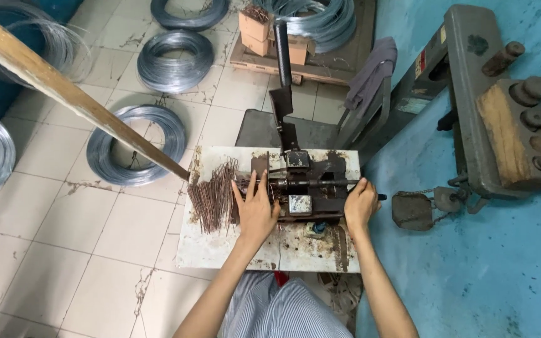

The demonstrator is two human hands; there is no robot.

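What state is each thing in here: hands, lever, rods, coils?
Left hand: flat, fingers spread, on the press by the rods.
Right hand: closed round the bar end.
Lever: raised, upright.
Rods: loose pile on the plate.
Coils: wound, flat on the floor.

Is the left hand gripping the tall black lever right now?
No, the left hand lies flat by the rusty rods, while the black lever stands untouched.

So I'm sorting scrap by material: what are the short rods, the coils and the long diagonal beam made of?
Rods: probably steel wire, reddish-brown, dull, maybe rusted or coated. Coils: bare metal wire, grey with a sheen. Beam: looks like wood, pale tan and matte.
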